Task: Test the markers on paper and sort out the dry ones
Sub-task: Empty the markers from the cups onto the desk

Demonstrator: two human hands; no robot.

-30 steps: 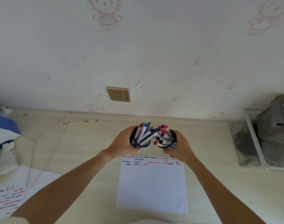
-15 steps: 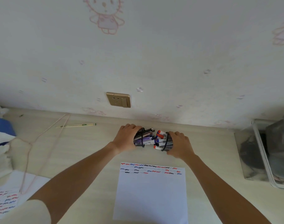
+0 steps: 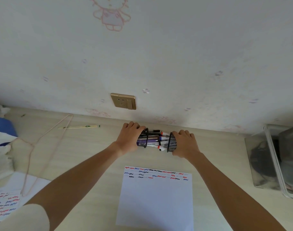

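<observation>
Two black mesh pen cups lie tipped on their sides near the wall, mouths facing each other. My left hand (image 3: 128, 139) grips the left cup (image 3: 143, 139); my right hand (image 3: 185, 144) grips the right cup (image 3: 172, 144). Several markers (image 3: 156, 140) with red, blue and black caps span between the two mouths. A white sheet of paper (image 3: 155, 200) lies in front of the cups on the desk (image 3: 92, 152), with rows of red, blue and black squiggles along its top edge.
A gold wall socket (image 3: 123, 101) sits above the cups. Chopsticks (image 3: 78, 126) and a pink cord (image 3: 42, 147) lie at the left. Another scribbled sheet (image 3: 4, 204) is at the lower left; a clear bin (image 3: 275, 162) with grey items stands at the right.
Both hands carried the cups away from me toward the wall and tipped them from upright to lying sideways, mouths together. The camera view tilted up slightly.
</observation>
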